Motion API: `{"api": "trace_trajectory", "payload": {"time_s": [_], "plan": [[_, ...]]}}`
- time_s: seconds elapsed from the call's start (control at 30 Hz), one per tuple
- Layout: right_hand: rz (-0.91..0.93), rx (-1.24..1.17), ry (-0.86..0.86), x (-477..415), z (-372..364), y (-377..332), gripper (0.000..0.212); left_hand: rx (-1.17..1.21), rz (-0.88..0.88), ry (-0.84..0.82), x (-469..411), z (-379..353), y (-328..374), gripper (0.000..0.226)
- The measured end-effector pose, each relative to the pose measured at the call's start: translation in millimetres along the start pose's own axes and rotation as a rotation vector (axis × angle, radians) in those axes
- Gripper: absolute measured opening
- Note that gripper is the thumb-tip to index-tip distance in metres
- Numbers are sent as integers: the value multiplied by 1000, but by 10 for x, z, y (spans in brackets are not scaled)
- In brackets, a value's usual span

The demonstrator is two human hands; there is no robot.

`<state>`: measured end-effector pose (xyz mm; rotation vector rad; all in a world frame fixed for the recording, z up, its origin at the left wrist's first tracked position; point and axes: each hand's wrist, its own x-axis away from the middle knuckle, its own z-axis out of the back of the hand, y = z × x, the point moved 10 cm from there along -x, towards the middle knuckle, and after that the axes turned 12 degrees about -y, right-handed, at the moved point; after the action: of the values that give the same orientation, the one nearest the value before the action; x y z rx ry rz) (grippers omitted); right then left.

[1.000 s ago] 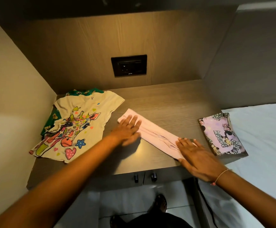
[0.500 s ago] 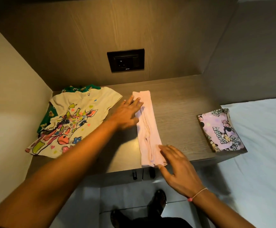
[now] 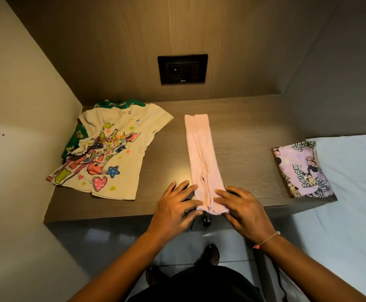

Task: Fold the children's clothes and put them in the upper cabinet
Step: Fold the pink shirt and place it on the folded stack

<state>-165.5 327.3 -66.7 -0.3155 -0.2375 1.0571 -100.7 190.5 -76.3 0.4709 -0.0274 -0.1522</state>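
Observation:
A pale pink garment (image 3: 201, 158), folded into a long narrow strip, lies lengthwise on the wooden desk (image 3: 243, 131). My left hand (image 3: 176, 205) and my right hand (image 3: 242, 207) grip its near end from either side at the desk's front edge. To the left a cream T-shirt (image 3: 110, 153) with a colourful cartoon print lies spread out on top of a green garment (image 3: 121, 103). At the desk's right end sits a folded lilac cartoon-print garment (image 3: 302, 171).
A black wall socket (image 3: 182, 69) sits in the wooden back panel. Walls close the desk in on the left and back right. A bed with a white sheet (image 3: 352, 192) adjoins on the right. My feet (image 3: 211, 253) stand on the tiled floor below.
The pink strip has turned from diagonal to lying straight away from me. My left hand came from its far end to the near end, joining my right hand there.

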Motion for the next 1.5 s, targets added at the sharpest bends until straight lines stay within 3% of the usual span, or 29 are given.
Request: {"api": "trace_trajectory", "payload": {"time_s": [0.17,0.27,0.43,0.53,0.7,0.8,0.9,1.0,1.13,1.33,1.4,1.5], "plan": [[-84,-426,47,104,275,-16,27,180,97,22,127,248,2,27],[-98,-577,82,101,579,-125,27,414,105,-58,164,506,76,26],[-124,-469,102,-211,1083,-132,23,574,162,-138,-154,938,-2,27],[-219,-364,46,-596,1110,74,26,749,323,-227,-498,910,-303,19],[-426,-228,-23,-1176,771,536,27,436,552,-242,-1042,747,-894,23],[-483,-203,-11,-1264,666,698,38,335,583,-183,-1144,635,-979,35],[-412,-258,45,-1169,663,664,56,127,402,-140,-1049,569,-853,70],[-211,-126,3,-997,570,426,63,-95,114,-298,-871,223,-664,99],[-244,141,-356,-864,-13,436,73,-272,60,-434,-808,-25,-735,103],[-261,205,-416,-920,-95,536,74,-345,72,-412,-883,4,-785,102],[-285,86,-308,-877,21,497,70,-236,91,-334,-844,69,-734,100],[-481,-170,85,-644,367,568,48,-12,231,65,-644,385,-735,73]]}}
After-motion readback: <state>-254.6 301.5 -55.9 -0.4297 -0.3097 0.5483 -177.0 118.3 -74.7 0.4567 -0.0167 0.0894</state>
